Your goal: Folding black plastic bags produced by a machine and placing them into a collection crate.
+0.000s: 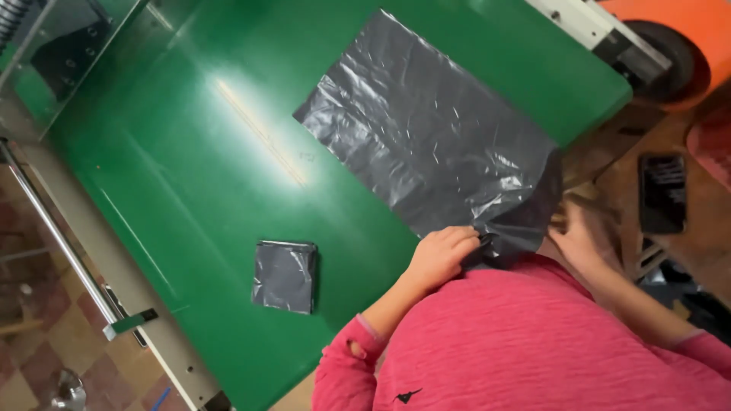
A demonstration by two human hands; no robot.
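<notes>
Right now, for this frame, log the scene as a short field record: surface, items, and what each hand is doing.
surface: green table
spread item: grey plastic bag, flat, near end hanging over the table edge
folded item: folded grey bag, lying apart on the table
left hand: gripping the near edge of the spread bag
right hand: beside the overhanging end; grip cannot be told

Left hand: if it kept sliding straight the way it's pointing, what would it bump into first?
The left hand points across the flat grey plastic sheet whose edge it pinches, so it would probably slide over that first, though depth is unclear.
</notes>
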